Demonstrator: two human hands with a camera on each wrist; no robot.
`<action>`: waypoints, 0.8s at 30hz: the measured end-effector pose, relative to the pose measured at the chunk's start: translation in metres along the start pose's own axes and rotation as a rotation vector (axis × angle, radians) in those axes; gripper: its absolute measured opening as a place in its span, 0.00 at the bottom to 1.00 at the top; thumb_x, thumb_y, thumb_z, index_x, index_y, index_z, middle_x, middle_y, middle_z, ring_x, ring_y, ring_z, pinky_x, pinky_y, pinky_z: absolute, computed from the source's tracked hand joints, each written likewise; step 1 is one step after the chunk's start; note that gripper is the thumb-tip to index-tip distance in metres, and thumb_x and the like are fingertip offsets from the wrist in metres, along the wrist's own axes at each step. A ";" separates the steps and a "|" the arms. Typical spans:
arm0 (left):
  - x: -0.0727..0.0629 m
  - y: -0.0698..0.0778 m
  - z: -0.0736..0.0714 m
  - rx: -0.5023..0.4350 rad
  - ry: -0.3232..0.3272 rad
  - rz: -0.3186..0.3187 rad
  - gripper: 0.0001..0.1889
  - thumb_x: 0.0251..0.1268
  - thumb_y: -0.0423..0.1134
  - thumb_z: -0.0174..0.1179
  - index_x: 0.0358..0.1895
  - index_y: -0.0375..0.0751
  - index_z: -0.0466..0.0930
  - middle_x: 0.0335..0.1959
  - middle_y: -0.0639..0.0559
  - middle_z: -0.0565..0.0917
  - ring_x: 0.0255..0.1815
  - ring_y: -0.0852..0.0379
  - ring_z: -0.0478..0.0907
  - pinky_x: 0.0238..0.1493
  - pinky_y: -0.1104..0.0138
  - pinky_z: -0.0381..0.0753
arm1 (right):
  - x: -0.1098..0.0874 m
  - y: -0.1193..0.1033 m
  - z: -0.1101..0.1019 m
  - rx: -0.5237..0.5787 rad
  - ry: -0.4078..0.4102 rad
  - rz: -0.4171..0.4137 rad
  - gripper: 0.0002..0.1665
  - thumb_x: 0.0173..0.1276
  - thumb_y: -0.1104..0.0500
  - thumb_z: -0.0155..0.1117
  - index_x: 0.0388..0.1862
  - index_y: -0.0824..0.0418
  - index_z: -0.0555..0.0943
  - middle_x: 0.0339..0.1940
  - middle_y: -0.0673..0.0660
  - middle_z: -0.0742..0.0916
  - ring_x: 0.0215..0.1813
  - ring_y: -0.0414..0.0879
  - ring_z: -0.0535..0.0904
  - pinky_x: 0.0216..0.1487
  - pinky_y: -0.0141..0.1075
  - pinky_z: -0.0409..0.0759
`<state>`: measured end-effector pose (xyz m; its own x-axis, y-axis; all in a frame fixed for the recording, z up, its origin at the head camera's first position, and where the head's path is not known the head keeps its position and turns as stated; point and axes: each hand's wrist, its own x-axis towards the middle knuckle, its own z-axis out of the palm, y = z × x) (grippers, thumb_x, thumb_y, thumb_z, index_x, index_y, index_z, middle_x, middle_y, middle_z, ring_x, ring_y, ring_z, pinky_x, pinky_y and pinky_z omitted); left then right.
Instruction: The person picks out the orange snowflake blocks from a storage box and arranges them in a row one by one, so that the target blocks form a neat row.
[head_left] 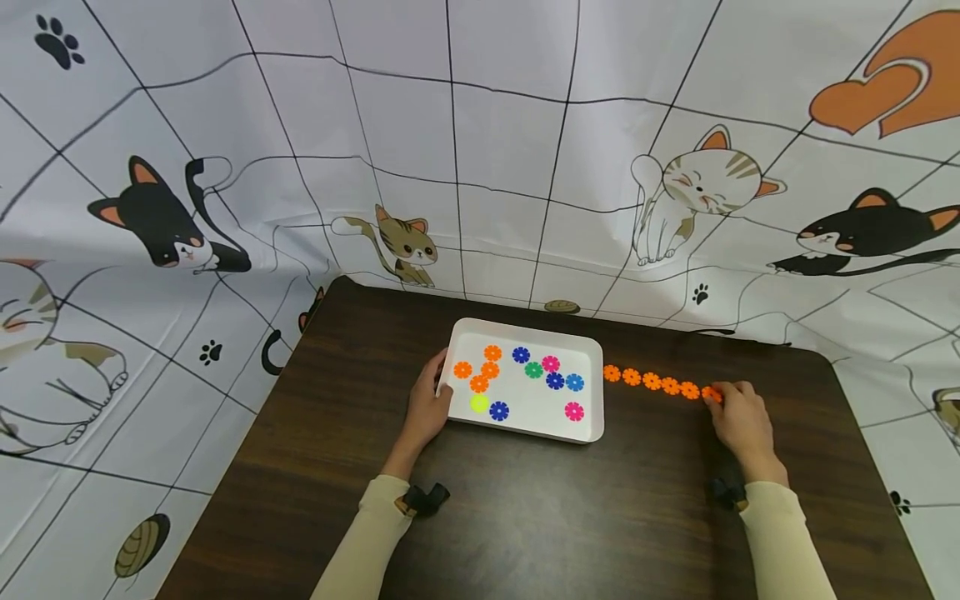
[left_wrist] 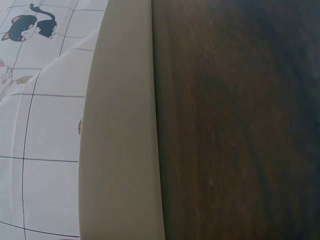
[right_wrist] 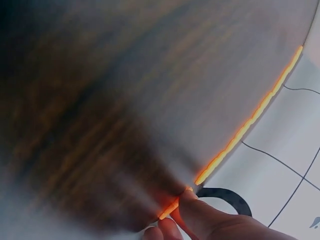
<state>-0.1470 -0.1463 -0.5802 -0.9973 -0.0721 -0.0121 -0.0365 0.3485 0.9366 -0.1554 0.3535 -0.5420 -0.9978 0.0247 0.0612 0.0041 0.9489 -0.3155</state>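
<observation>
A white tray [head_left: 531,393] lies on the table, and my left hand [head_left: 429,408] grips its left rim, thumb over the edge. Flat notched plastic discs in orange, blue, green, pink and yellow are scattered inside it. From the tray's right side, a row of orange discs [head_left: 651,381] runs rightward. At the row's right end my right hand [head_left: 742,419] pinches an orange disc [head_left: 711,394] between thumb and fingers. In the right wrist view this held disc [right_wrist: 169,209] appears edge-on, a small gap from the row. The left wrist view shows only sleeve, table and cloth.
The dark wooden table [head_left: 510,517] extends around the tray and toward me. Behind it and at its left hangs a white cloth [head_left: 510,133] printed with cats and grid lines. Dark wrist straps [head_left: 426,500] sit over both light sleeves.
</observation>
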 end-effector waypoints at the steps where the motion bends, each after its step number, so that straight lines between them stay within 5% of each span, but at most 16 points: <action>1: 0.000 -0.001 0.000 0.003 0.000 -0.002 0.33 0.72 0.28 0.46 0.80 0.46 0.59 0.77 0.41 0.67 0.73 0.40 0.69 0.77 0.45 0.66 | 0.000 0.001 0.000 0.000 0.000 -0.003 0.23 0.75 0.61 0.58 0.61 0.77 0.75 0.56 0.81 0.74 0.53 0.80 0.71 0.52 0.70 0.71; 15: 0.001 0.000 0.001 -0.001 -0.006 0.001 0.33 0.72 0.29 0.46 0.80 0.47 0.58 0.78 0.42 0.66 0.74 0.40 0.68 0.78 0.46 0.66 | -0.004 -0.024 -0.004 0.051 0.110 -0.030 0.24 0.73 0.63 0.60 0.65 0.73 0.74 0.57 0.79 0.75 0.54 0.76 0.71 0.51 0.68 0.71; 24: 0.000 -0.001 0.000 0.000 -0.003 0.000 0.33 0.72 0.29 0.46 0.80 0.46 0.58 0.78 0.42 0.66 0.73 0.41 0.69 0.77 0.46 0.66 | -0.001 -0.050 -0.004 0.090 0.088 -0.047 0.24 0.74 0.61 0.61 0.66 0.68 0.75 0.58 0.76 0.76 0.55 0.72 0.73 0.46 0.65 0.73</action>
<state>-0.1471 -0.1468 -0.5813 -0.9975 -0.0697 -0.0129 -0.0365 0.3485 0.9366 -0.1543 0.3072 -0.5227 -0.9870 0.0122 0.1600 -0.0526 0.9175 -0.3942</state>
